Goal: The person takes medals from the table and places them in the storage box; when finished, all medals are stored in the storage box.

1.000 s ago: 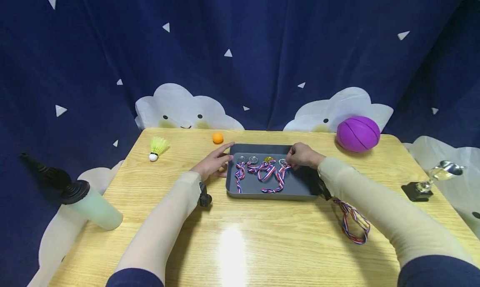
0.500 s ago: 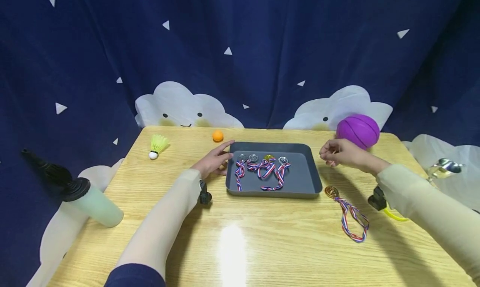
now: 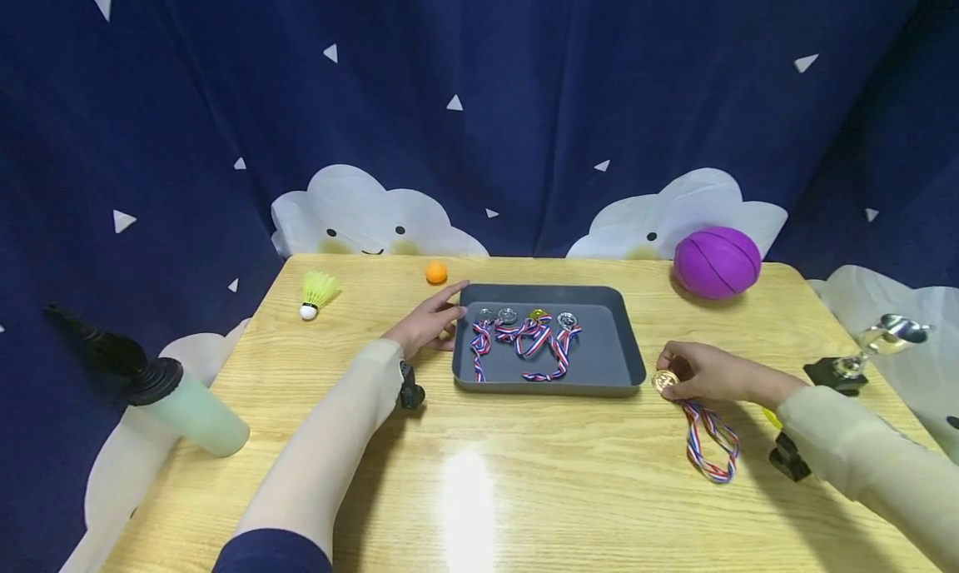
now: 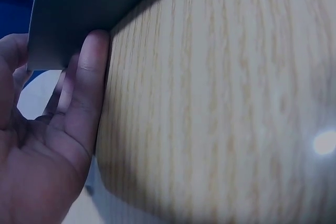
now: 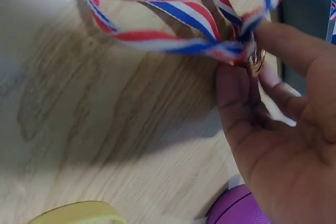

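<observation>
My left hand rests at the left side of a dark grey tray; in the left wrist view its fairly straight fingers touch the outer wall. Inside the tray lie several medals: silver ones such as this left medal, and one gold medal, all with striped ribbons. Right of the tray, my right hand pinches a bronze-gold medal at the table surface. Its red, white and blue ribbon trails toward me. In the right wrist view, fingers partly hide this medal.
A purple ball sits at the back right, with a trophy cup at the right edge. A yellow ring lies near the right wrist. An orange ball, a shuttlecock and a pale green bottle are leftward.
My right hand has left the silver medal in the tray, moved right over the table, and come down to grip the bronze-gold medal. The left hand has stayed at the tray.
</observation>
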`<state>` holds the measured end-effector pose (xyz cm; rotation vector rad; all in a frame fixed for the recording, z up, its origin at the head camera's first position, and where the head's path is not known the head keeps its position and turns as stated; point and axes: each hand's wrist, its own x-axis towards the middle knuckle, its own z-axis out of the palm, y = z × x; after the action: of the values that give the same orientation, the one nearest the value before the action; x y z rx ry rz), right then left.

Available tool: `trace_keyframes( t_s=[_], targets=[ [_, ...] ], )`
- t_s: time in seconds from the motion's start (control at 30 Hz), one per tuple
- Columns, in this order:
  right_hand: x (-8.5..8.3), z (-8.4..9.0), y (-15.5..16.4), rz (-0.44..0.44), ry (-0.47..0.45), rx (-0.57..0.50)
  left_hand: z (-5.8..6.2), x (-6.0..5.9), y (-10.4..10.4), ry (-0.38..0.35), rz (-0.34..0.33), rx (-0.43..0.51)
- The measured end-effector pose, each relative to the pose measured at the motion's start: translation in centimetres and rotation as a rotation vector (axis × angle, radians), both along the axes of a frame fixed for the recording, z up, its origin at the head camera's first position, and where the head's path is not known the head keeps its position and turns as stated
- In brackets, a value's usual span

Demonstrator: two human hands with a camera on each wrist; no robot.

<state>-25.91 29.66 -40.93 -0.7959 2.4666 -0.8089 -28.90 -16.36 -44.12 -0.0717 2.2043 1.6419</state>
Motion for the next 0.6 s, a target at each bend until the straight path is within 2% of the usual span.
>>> trace_keyframes(
  t_s=[0.13, 0.27, 0.37, 0.43, 0.6],
  targets=[
    [0.2, -0.2, 0.2, -0.007, 0.078, 0.002, 0.0, -0.1, 0.1, 0.002, -0.001, 0.006],
    [0.0, -0.3, 0.8, -0.015, 0.105, -0.022, 0.2, 0.0, 0.1, 0.002, 0.003, 0.011],
    [-0.3, -0.3, 1.6, -0.024, 0.068, -0.061, 0.1, -0.1, 0.1, 0.0, 0.002, 0.015],
    [-0.5, -0.1, 2.1, -0.046, 0.013, -0.097, 0.1, -0.1, 0.1, -0.005, 0.004, 0.017],
    [-1.2, 2.1, 2.7, -0.131, -0.1, -0.167, 0.0, 0.0, 0.1, -0.004, 0.01, 0.016]
  ],
)
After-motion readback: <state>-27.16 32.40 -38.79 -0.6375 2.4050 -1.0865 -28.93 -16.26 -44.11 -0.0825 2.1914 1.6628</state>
